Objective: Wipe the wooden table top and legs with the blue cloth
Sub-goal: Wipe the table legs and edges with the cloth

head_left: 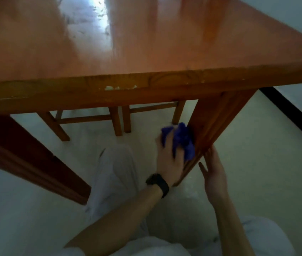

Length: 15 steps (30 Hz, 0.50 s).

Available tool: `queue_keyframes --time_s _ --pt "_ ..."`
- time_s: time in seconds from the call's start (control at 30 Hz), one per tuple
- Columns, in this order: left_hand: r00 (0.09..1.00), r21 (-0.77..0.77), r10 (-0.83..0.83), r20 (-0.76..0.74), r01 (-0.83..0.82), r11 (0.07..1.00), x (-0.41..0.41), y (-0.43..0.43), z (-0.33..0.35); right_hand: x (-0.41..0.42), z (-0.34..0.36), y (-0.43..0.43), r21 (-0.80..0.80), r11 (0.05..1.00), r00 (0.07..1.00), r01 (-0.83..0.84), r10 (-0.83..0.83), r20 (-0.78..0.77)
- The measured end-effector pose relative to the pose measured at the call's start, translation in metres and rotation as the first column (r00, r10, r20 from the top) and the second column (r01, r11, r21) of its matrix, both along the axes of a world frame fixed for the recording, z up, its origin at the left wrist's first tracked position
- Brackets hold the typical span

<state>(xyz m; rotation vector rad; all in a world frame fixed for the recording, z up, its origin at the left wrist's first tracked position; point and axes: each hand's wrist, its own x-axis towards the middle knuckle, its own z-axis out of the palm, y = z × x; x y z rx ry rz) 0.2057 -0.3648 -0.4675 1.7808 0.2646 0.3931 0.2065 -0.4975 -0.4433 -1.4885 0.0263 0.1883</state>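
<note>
Our left hand (168,157) grips the bunched blue cloth (182,140) against the inner face of the table (146,52) leg (218,115) (it slants upward, away from us). Our right hand (215,174), fingers straight, touches the leg's outer side.
</note>
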Motion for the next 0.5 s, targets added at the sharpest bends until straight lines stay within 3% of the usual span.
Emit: queue_keyframes --time_s 0.07,0.1,0.17,0.2,0.23,0.33,0.4,0.5 --pt "0.970 0.046 -0.128 -0.206 0.140 0.989 -0.014 -0.018 -0.039 -0.002 -0.001 0.000 -0.006 1.000 1.000 0.009 -0.009 -0.004" --pt "0.912 0.037 -0.203 -0.356 0.230 0.972 -0.022 -0.022 -0.060 -0.003 0.003 0.001 -0.005 1.000 1.000 0.014 -0.014 -0.017" --pt "0.682 0.039 -0.347 -0.644 0.482 0.875 -0.036 -0.020 -0.096 -0.003 0.009 -0.001 -0.010 1.000 1.000 0.012 -0.012 -0.028" --pt "0.604 0.021 -0.358 -0.712 0.528 0.849 -0.037 -0.014 -0.107 -0.002 0.010 -0.002 -0.024 1.000 1.000 0.002 -0.003 -0.026" --pt "0.597 -0.007 -0.342 -0.726 0.491 0.871 -0.036 -0.008 -0.115 -0.002 0.012 -0.002 -0.036 0.999 1.000 -0.009 0.009 -0.019" --pt "0.762 -0.093 -0.128 -0.634 0.089 0.992 -0.014 0.000 -0.108 -0.002 0.009 -0.004 -0.048 0.999 1.000 -0.013 0.012 -0.018" --pt "0.839 -0.106 0.063 -0.540 -0.142 0.984 0.000 -0.004 -0.092 -0.002 0.005 -0.006 -0.067 0.998 1.000 -0.005 0.004 -0.014" --pt "0.897 -0.086 0.059 -0.438 -0.108 0.990 0.013 -0.014 -0.079 0.001 -0.005 -0.009 -0.111 0.994 1.000 -0.021 0.023 0.013"
